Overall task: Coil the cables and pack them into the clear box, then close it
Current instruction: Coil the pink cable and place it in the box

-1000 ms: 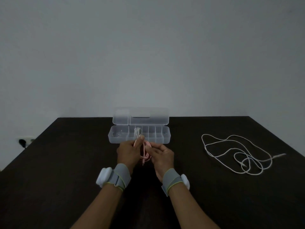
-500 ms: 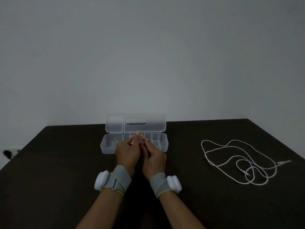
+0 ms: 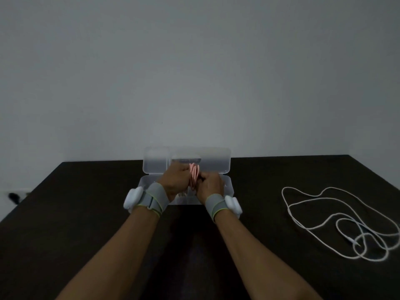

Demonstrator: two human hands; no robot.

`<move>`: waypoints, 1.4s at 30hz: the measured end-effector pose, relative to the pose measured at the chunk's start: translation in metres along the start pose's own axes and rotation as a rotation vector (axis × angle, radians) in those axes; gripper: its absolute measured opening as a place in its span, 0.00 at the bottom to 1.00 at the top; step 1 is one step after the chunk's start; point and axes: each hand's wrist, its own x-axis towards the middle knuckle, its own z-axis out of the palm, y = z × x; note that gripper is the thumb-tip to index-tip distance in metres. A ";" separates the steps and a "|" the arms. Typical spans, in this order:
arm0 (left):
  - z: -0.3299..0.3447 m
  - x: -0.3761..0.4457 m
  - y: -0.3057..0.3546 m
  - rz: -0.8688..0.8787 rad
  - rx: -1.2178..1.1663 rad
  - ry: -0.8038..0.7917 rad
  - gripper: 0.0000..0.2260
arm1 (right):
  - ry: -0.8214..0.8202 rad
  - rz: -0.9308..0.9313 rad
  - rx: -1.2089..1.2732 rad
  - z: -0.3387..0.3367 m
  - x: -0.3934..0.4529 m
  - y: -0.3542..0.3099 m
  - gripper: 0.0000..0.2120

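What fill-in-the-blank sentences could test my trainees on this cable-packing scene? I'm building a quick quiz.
1. Both hands, left hand and right hand, hold a coiled cable coloured ____.
2. The clear box has its lid standing ____.
3. The uncoiled cable on the table is coloured ____.
4. That loose cable lies to the box's ____ side.

Missing words: pink; open; white; right

Dark table [image 3: 75,224]: open clear box [image 3: 227,187] near far edge; loose white cable [image 3: 324,213] at right.
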 end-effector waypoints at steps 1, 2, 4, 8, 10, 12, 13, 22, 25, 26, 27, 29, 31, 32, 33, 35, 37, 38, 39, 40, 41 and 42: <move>0.000 0.000 -0.001 -0.006 0.030 -0.008 0.09 | -0.015 0.001 -0.024 -0.002 0.001 -0.001 0.10; 0.000 0.000 -0.002 -0.019 0.052 -0.020 0.10 | -0.032 0.006 -0.048 -0.003 0.002 -0.002 0.10; 0.000 0.002 -0.006 -0.024 0.129 -0.027 0.13 | -0.053 -0.007 -0.082 -0.005 0.003 -0.002 0.10; 0.000 0.002 -0.002 -0.022 0.253 -0.041 0.09 | -0.052 -0.021 -0.120 -0.008 0.003 -0.001 0.10; 0.000 0.003 0.000 -0.029 0.280 -0.042 0.09 | -0.084 -0.027 -0.167 -0.007 0.006 -0.001 0.10; -0.001 0.004 0.001 -0.053 0.296 -0.041 0.08 | -0.097 -0.024 -0.218 -0.006 0.010 -0.003 0.09; -0.002 0.003 0.001 -0.063 0.299 -0.032 0.10 | -0.101 -0.020 -0.232 -0.006 0.012 -0.004 0.09; -0.008 0.002 0.000 -0.026 0.431 -0.105 0.18 | -0.211 -0.182 -0.292 -0.015 0.015 -0.005 0.11; -0.006 0.001 -0.003 -0.028 0.500 -0.078 0.17 | -0.359 -0.172 -0.339 -0.018 0.017 -0.009 0.13; -0.006 0.000 -0.003 -0.025 0.518 -0.047 0.14 | -0.399 -0.160 -0.312 -0.018 0.017 -0.009 0.15; -0.005 -0.003 -0.002 -0.016 0.536 -0.017 0.12 | -0.434 -0.132 -0.269 -0.017 0.017 -0.009 0.17; -0.004 -0.007 0.002 0.008 0.571 0.026 0.09 | -0.453 -0.084 -0.137 -0.015 0.018 -0.004 0.18; -0.004 -0.008 0.001 -0.001 0.570 0.042 0.08 | -0.453 -0.013 0.048 -0.017 0.018 0.000 0.15; -0.004 -0.008 0.001 -0.007 0.557 0.035 0.08 | -0.452 0.013 0.104 -0.019 0.017 0.002 0.13; -0.003 -0.007 0.001 -0.013 0.548 0.027 0.08 | -0.441 0.015 0.128 -0.020 0.018 0.004 0.12; 0.000 -0.007 -0.001 -0.014 0.547 0.028 0.07 | -0.394 -0.036 0.073 -0.018 0.019 0.011 0.12; 0.002 -0.006 0.001 0.000 0.581 0.049 0.08 | -0.332 -0.027 0.063 -0.018 0.019 0.012 0.11; 0.003 -0.006 0.003 0.006 0.605 0.052 0.09 | -0.308 -0.002 0.084 -0.018 0.019 0.012 0.10; 0.003 -0.006 0.006 0.006 0.620 0.047 0.09 | -0.292 0.033 0.103 -0.018 0.018 0.011 0.09; 0.003 -0.005 0.008 0.007 0.627 0.041 0.10 | -0.281 0.084 0.122 -0.018 0.018 0.010 0.08; 0.003 -0.005 0.009 0.003 0.634 0.034 0.10 | -0.272 0.134 0.144 -0.018 0.017 0.010 0.06; 0.002 -0.005 0.011 0.001 0.638 0.044 0.10 | -0.258 0.174 0.154 -0.018 0.017 0.009 0.06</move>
